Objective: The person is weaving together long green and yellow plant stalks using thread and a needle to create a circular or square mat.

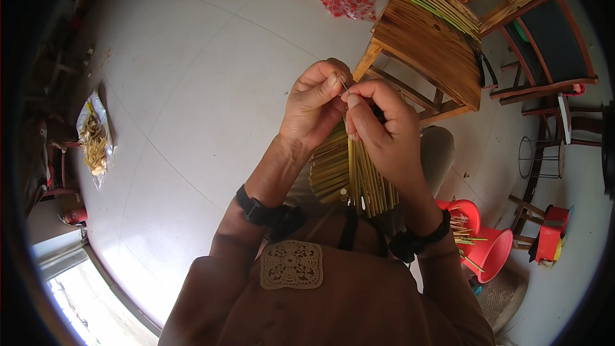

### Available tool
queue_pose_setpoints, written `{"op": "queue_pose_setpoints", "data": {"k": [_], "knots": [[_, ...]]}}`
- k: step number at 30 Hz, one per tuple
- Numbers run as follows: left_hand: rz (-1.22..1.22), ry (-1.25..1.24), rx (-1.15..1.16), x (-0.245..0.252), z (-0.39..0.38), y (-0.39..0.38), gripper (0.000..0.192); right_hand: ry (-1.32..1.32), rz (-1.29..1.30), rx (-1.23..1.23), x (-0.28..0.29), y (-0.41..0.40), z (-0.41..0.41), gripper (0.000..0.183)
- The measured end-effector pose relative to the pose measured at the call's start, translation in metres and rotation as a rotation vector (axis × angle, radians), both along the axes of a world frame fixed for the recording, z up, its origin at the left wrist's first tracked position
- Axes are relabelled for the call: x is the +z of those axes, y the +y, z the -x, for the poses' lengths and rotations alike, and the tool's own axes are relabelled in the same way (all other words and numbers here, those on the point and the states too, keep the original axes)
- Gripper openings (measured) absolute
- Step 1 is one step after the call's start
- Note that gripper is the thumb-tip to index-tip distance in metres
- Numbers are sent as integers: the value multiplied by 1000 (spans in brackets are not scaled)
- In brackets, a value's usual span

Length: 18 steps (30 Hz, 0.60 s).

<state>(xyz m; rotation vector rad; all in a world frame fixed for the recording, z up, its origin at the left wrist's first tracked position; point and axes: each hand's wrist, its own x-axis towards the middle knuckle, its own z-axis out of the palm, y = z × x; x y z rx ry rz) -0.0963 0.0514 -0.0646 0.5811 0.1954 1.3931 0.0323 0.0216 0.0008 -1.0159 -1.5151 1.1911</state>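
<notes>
A thin, light needle spans the small gap between my two hands above my lap. My left hand pinches its upper end between thumb and forefinger. With thumb and forefinger together, my right hand grips the lower end. Whether a thread runs through it is too small to tell. Below both hands, a fan-shaped piece of flattened yellow-green plant stalks rests on my lap, its stalks laid side by side. My right hand covers part of its upper portion.
A wooden stool stands ahead on the right, bearing a row of green stalks and black-handled scissors. Red plastic buckets with cut stalks are at my right. Plastic holding dry fibres lies on the floor left.
</notes>
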Motion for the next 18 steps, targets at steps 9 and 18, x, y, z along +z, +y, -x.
{"op": "queue_pose_setpoints", "data": {"k": [9, 18], "knots": [[8, 13, 18, -1, 1, 0, 16, -25, 5, -12, 1, 0, 1, 6], [2, 45, 42, 0, 3, 0, 16, -91, -42, -40, 1, 1, 0, 7]]}}
